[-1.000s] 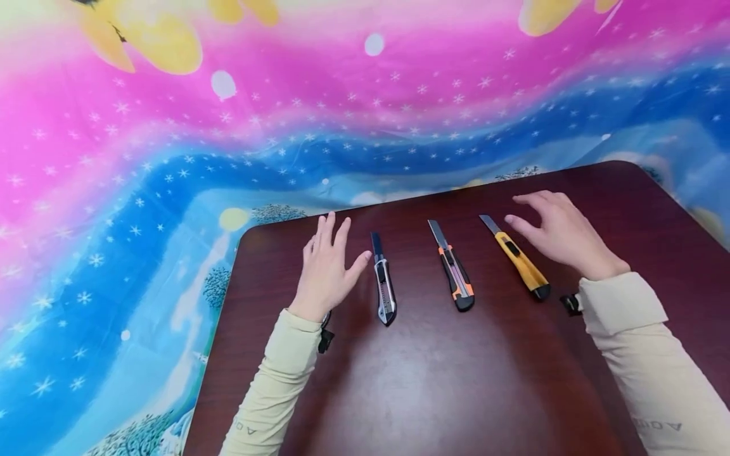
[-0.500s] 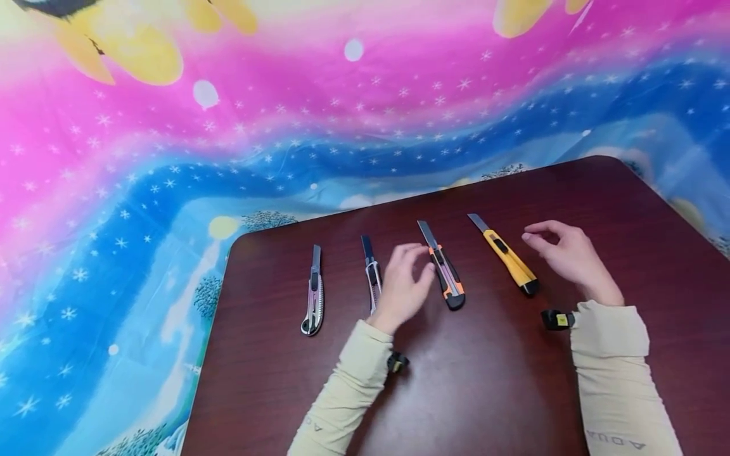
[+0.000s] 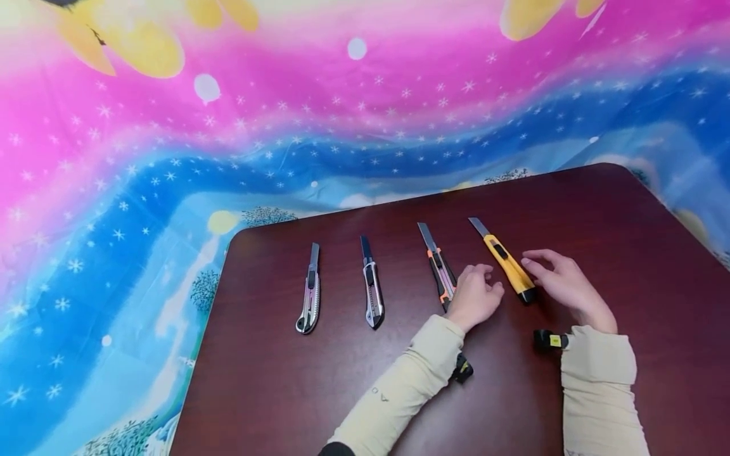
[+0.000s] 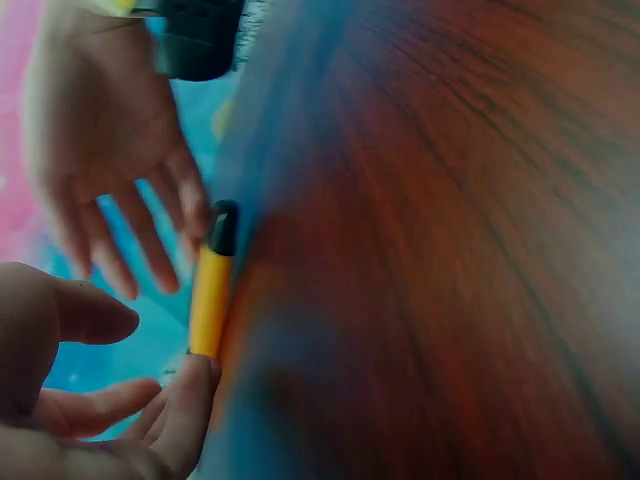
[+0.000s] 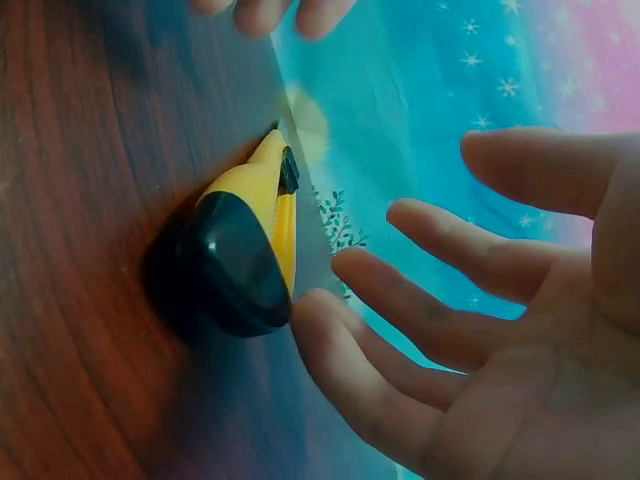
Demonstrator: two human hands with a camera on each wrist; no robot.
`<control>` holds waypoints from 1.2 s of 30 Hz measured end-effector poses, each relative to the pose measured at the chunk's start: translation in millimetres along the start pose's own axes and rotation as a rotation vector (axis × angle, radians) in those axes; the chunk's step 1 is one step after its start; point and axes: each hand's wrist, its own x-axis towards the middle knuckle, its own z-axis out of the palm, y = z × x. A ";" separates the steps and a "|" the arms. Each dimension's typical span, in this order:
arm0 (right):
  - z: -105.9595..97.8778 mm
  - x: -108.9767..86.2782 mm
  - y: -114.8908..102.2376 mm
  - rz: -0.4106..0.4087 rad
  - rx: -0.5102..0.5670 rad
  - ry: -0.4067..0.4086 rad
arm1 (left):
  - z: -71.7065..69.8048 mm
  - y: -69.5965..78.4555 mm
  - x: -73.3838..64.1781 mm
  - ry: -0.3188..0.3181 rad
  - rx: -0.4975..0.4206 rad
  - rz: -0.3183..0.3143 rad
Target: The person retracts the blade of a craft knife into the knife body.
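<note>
While your left hand (image 3: 474, 296) and right hand (image 3: 564, 282) are relaxed near it, the yellow knife (image 3: 510, 263) lies on the worktop (image 3: 256, 392)

Your left fingers (image 4: 185, 415) are loosely bent and released, the thumb apart from the rest. Just right of them is the yellow knife, its blade pointing away from you and its black end toward you; whether they touch it, I cannot tell. Just left of them lies the orange-and-black knife (image 3: 438, 266), its lower end hidden behind your hand in the head view.

Your right fingers (image 5: 345, 380) are also released, spread and gently bent, just to the right of the yellow knife. One fingertip meets the edge of its black end in the right wrist view, but contact is unclear.

Farther left of your left fingers lies the silver-and-black knife (image 3: 373, 288), and well beyond it the silver knife (image 3: 310, 294). All four blades are out, pointing away from you. Beyond your fingers and the worktop's far edge hangs a pink and blue cloth (image 3: 342, 95) printed with snowflakes.
</note>
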 end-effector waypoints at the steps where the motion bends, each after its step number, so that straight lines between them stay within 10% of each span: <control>1: 0.8 0.1 1.0 0.005 0.002 -0.001 | 4.4 2.0 2.2 -0.006 0.040 -0.016; 8: 8.1 6.1 0.9 0.021 -0.011 -0.045 | 23.2 16.6 18.9 -0.095 0.134 -0.194; 22: 16.2 11.6 -1.9 0.015 0.017 -0.048 | 29.0 15.9 30.0 -0.053 0.164 -0.096; 36: 12.4 5.9 -7.9 0.020 0.093 0.003 | 22.7 14.1 25.7 -0.067 -0.236 -0.203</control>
